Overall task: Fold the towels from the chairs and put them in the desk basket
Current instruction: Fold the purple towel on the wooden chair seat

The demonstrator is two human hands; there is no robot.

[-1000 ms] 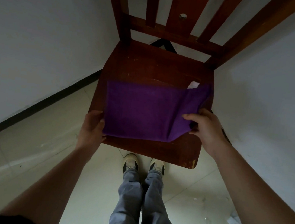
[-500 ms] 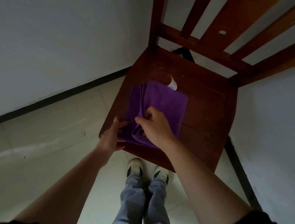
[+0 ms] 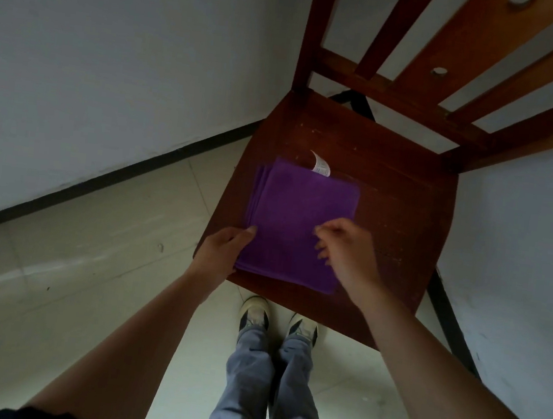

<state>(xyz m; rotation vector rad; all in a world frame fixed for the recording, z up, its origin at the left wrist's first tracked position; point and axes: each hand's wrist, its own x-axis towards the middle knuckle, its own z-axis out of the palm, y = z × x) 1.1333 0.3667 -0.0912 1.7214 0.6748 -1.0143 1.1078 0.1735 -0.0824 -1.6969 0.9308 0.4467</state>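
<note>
A purple towel lies folded into a layered rectangle on the left front part of a dark wooden chair seat. A white label sticks out at its far edge. My left hand grips the towel's near left edge, thumb on top and fingers hidden beneath. My right hand hovers over the towel's near right part, fingers loosely curled and holding nothing. No basket or desk is in view.
The slatted chair back rises at the far side. White walls with a black baseboard close in on the left and right. My shoes stand on the pale tiled floor just before the seat's front edge.
The towel went from a wide strip to a compact rectangle: my right hand carried its right end over to the left, then let go. My left hand now grips the near left edge.
</note>
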